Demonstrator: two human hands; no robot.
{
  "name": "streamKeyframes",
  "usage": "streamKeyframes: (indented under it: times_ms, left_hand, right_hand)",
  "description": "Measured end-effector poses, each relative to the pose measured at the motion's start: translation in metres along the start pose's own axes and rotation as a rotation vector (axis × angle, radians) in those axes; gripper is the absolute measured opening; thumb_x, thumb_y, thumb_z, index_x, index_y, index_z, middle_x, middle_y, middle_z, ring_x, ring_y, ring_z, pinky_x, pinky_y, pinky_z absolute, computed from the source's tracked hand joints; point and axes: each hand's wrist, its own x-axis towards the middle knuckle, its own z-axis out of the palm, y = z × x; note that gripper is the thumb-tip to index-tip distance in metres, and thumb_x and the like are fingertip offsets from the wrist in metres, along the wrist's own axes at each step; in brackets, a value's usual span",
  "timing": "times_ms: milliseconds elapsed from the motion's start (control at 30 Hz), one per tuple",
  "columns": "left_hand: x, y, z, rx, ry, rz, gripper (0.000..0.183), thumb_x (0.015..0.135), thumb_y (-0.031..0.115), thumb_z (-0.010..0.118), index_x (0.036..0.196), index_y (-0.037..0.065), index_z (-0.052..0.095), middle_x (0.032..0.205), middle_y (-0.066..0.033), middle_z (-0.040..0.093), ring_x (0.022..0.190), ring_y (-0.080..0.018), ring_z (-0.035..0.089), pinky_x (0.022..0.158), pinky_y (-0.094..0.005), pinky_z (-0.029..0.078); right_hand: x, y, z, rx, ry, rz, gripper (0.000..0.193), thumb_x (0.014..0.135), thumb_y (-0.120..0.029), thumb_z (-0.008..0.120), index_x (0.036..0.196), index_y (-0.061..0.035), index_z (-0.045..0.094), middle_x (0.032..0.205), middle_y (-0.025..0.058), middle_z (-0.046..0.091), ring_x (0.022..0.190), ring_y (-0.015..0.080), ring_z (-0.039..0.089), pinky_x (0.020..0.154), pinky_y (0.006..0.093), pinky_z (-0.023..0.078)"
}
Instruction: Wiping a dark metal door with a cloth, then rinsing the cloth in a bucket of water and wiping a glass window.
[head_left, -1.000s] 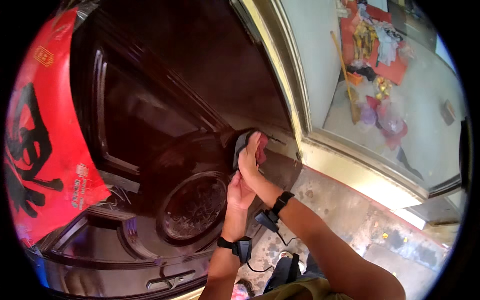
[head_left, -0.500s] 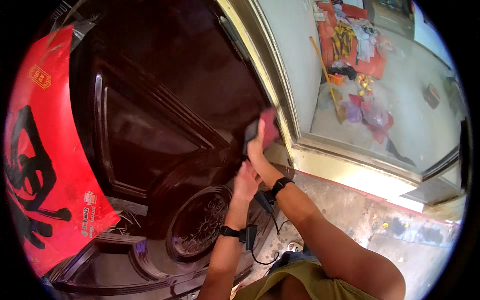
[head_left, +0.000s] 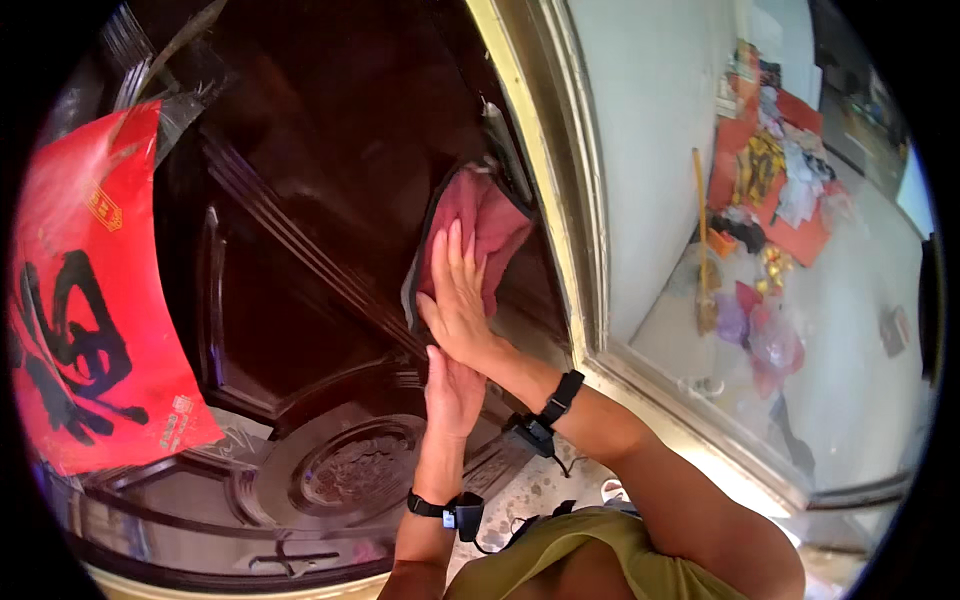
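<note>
The door (head_left: 330, 130) is dark brown and glossy, smooth on its flat panels and rough over the carved medallion (head_left: 360, 475) — wood or painted metal, the glare makes it hard to say. Against the door lies a matt, creased cloth (head_left: 495, 225), soft-looking and maroon. On the door's left, the red poster (head_left: 110, 300) looks like smooth paper with a slight sheen. Along the door's right edge runs a frame (head_left: 590, 220) of shiny, metal-looking strips; beyond it are thin, translucent plastic bags (head_left: 775, 340) on a smooth, pale floor (head_left: 850, 290).
</note>
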Motion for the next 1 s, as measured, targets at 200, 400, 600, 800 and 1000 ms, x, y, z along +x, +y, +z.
streamKeyframes:
  times_ms: [200, 400, 600, 800, 1000]
  left_hand:
    - [-0.004, -0.098, -0.045, 0.019, 0.094, -0.420, 0.082, 0.093, 0.069, 0.033, 0.151, 0.012, 0.025, 0.155, -0.0077, 0.027, 0.141, -0.0269, 0.027, 0.113, -0.0518, 0.022]
    - [-0.002, -0.065, -0.025, 0.088, 0.234, -0.233, 0.071, 0.098, 0.061, 0.024, 0.144, 0.008, 0.034, 0.141, -0.0110, 0.048, 0.128, -0.0247, 0.046, 0.107, -0.0452, 0.036]
    - [0.036, 0.042, 0.054, 0.421, 0.241, 0.184, 0.051, 0.101, 0.046, 0.042, 0.128, 0.005, 0.054, 0.125, -0.0096, 0.061, 0.112, -0.0203, 0.058, 0.097, -0.0374, 0.044]
    - [0.032, 0.030, 0.034, 0.694, 0.263, 0.123, 0.031, 0.102, 0.028, 0.048, 0.103, 0.002, 0.065, 0.096, -0.0073, 0.069, 0.086, -0.0154, 0.065, 0.078, -0.0292, 0.051]
    - [0.043, -0.095, -0.050, 1.190, 0.353, -0.044, 0.029, 0.097, 0.014, 0.055, 0.117, -0.005, 0.060, 0.106, -0.0159, 0.069, 0.097, -0.0241, 0.066, 0.087, -0.0333, 0.050]
  right_hand:
    - [-0.130, 0.122, -0.011, -0.144, -0.282, 0.116, 0.086, 0.090, -0.028, 0.057, 0.151, 0.0042, 0.007, 0.156, 0.0304, -0.003, 0.144, 0.0481, 0.000, 0.113, 0.0617, 0.011]
    - [-0.097, 0.082, -0.026, 0.085, -0.352, 0.106, 0.073, 0.098, -0.034, 0.046, 0.145, 0.0117, 0.015, 0.143, 0.0407, 0.023, 0.126, 0.0539, 0.038, 0.106, 0.0556, 0.037]
    - [0.068, 0.008, -0.052, 0.093, -0.271, -0.249, 0.064, 0.092, -0.027, 0.057, 0.143, 0.0020, 0.033, 0.134, 0.0345, 0.043, 0.108, 0.0501, 0.052, 0.095, 0.0511, 0.043]
    - [-0.001, 0.082, -0.054, -0.347, -0.387, -0.219, 0.060, 0.088, -0.027, 0.060, 0.139, -0.0035, 0.040, 0.125, 0.0198, 0.052, 0.101, 0.0379, 0.055, 0.084, 0.0475, 0.044]
    - [-0.148, 0.155, -0.042, -0.411, -0.767, 0.010, 0.047, 0.100, -0.020, 0.046, 0.142, -0.0045, 0.034, 0.128, 0.0210, 0.055, 0.117, 0.0405, 0.052, 0.103, 0.0573, 0.036]
